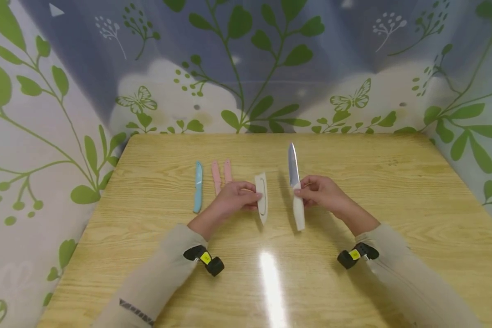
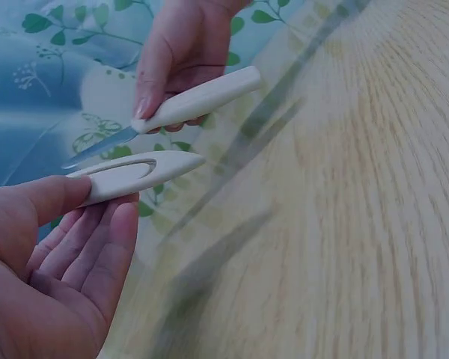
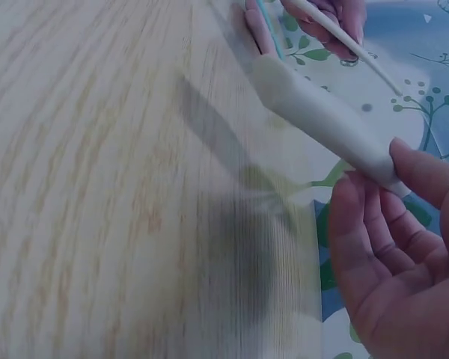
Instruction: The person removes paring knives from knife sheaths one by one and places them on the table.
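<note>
Glossy wood-grain table point(image 1: 393, 205), shiny metal blade point(image 1: 293, 165), matt cream plastic handle point(image 1: 298, 212) and sheath point(image 1: 262, 197).

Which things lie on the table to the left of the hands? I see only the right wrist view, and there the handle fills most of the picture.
Observer: A blue knife in its sheath lies there, with two pink pieces beside it.
Operator: Is the blade of my knife bare?
Observer: Yes. The knife in the right hand shows a bare metal blade pointing away from the person.
Operator: What does the other hand hold?
Observer: The left hand pinches a cream sheath with a slot in it, apart from the blade.
</note>
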Demonstrator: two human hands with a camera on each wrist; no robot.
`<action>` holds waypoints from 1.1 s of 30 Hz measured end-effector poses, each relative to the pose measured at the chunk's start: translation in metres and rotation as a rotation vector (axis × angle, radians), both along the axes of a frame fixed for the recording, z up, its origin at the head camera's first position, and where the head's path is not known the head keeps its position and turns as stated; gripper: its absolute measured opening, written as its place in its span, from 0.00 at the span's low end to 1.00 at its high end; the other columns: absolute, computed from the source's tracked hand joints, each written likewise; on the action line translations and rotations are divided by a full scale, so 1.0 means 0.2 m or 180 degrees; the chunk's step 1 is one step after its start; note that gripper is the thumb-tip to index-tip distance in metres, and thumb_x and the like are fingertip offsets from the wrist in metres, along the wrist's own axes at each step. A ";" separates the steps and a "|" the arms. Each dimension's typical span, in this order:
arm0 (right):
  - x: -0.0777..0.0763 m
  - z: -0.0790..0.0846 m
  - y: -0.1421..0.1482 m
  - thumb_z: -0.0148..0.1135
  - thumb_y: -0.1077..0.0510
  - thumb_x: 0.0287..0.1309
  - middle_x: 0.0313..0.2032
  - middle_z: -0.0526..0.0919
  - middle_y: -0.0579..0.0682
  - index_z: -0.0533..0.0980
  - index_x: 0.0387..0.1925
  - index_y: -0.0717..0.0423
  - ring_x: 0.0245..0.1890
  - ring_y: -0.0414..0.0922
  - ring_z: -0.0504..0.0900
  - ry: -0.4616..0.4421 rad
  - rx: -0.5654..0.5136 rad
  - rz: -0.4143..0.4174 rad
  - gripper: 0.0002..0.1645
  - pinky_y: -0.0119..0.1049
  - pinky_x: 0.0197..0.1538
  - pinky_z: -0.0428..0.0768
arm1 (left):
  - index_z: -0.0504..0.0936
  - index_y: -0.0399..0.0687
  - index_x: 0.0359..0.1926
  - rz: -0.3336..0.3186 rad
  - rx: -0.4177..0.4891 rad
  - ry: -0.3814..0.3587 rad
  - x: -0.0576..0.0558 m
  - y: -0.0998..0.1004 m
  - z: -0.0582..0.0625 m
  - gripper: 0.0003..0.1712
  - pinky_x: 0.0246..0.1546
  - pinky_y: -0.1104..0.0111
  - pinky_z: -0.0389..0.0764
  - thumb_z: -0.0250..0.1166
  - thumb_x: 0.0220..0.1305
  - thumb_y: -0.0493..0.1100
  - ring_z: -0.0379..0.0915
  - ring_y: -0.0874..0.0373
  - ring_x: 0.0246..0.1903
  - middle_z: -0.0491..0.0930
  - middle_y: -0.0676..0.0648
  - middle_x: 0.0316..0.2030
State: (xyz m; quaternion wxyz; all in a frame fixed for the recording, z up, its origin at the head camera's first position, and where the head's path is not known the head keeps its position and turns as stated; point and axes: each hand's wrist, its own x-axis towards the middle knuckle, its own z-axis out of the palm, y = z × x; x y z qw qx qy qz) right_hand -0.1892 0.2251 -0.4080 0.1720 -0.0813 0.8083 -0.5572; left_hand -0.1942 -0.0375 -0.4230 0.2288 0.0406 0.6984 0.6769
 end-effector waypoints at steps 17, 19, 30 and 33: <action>-0.03 -0.04 0.03 0.64 0.57 0.59 0.26 0.82 0.51 0.72 0.36 0.68 0.25 0.43 0.81 -0.0161 0.0535 -0.0269 0.17 0.38 0.32 0.83 | 0.81 0.33 0.39 -0.0247 -0.0529 -0.0031 0.02 0.24 -0.04 0.10 0.29 0.68 0.84 0.68 0.59 0.37 0.79 0.62 0.21 0.83 0.43 0.25; -0.03 -0.04 0.04 0.65 0.57 0.58 0.25 0.82 0.50 0.72 0.35 0.68 0.25 0.42 0.80 -0.0187 0.0548 -0.0283 0.17 0.37 0.31 0.83 | 0.81 0.34 0.38 -0.0251 -0.0644 0.0005 0.02 0.27 -0.03 0.10 0.28 0.68 0.84 0.68 0.58 0.37 0.78 0.62 0.20 0.83 0.43 0.24; -0.03 -0.05 0.09 0.65 0.54 0.58 0.23 0.82 0.49 0.74 0.36 0.69 0.25 0.43 0.81 -0.0250 0.0761 -0.0257 0.19 0.38 0.31 0.83 | 0.83 0.37 0.35 -0.0210 -0.1049 0.0170 -0.01 0.37 -0.04 0.08 0.22 0.72 0.82 0.69 0.57 0.38 0.77 0.62 0.18 0.83 0.44 0.22; -0.04 -0.05 0.10 0.65 0.53 0.58 0.23 0.83 0.49 0.75 0.36 0.68 0.25 0.44 0.82 -0.0263 0.0816 -0.0232 0.19 0.38 0.31 0.83 | 0.83 0.38 0.33 -0.0219 -0.1171 0.0247 -0.01 0.39 -0.04 0.07 0.19 0.74 0.79 0.69 0.57 0.39 0.76 0.63 0.16 0.82 0.46 0.20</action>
